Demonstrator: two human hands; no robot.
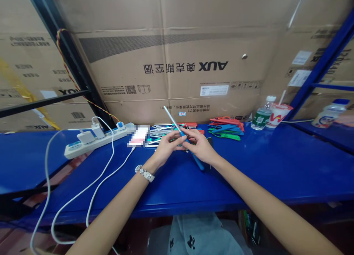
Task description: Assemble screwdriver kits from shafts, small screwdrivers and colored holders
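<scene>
Both hands meet above the table, around a slim tool with a silver shaft and a blue handle. My left hand is closed, its fingertips and thumb on the tool's middle, near where silver and blue meet. From the other side, my right hand grips the blue part, fingers bent. The silver end slants up and away to the left; the blue end points down toward me. Just behind the hands lies a pile of similar silver rods with red and green parts, partly hidden by my fingers.
Right of the hands lies a heap of red, blue and green plastic pieces. Farther right stand a green-labelled bottle, a cup with a straw and a blue-capped bottle. A power strip with white cables and a blurred-out phone sit left.
</scene>
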